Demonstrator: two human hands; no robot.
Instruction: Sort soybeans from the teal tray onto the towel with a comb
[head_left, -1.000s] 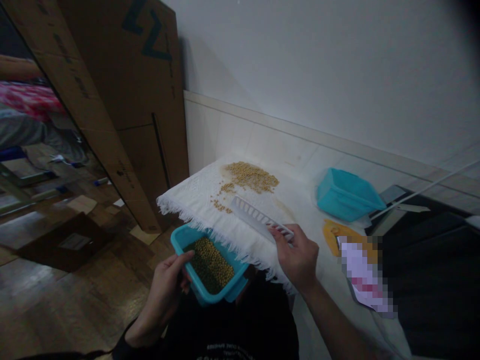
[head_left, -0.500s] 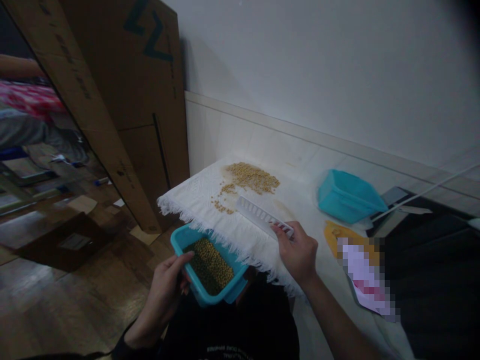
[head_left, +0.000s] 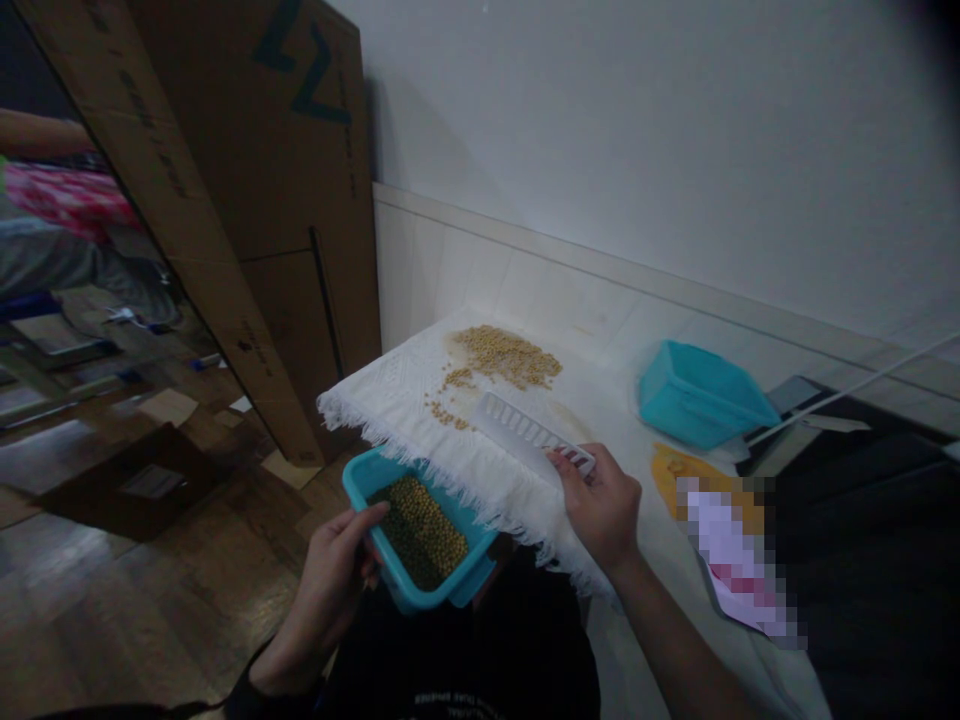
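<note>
My left hand point(head_left: 339, 558) grips the left rim of a blue plastic bin point(head_left: 480, 558), its thumb over the edge. Inside the bin lie yellow soybeans point(head_left: 431, 520) beside small dark green beans point(head_left: 401, 535). The bin is held just below the fringed edge of a white cloth point(head_left: 382, 385). In my right hand point(head_left: 606, 500) is a long white slotted tray point(head_left: 525, 430), pinched at its near end and lying over the cloth. Just beyond its far end, loose soybeans point(head_left: 506, 355) spread in a pile, with a few scattered toward the edge.
A second blue bin point(head_left: 705, 395) stands at the right near the wall. Next to it are a yellow packet point(head_left: 675, 480) and a dark bag or cloth point(head_left: 870, 560). A tall cardboard box point(head_left: 300, 200) rises at the left. Beyond it, a person's arm point(head_left: 45, 132) shows.
My right hand and the white slotted tray have shifted very slightly to the right in the picture, as has most of the scene. Both grips stay the same.
</note>
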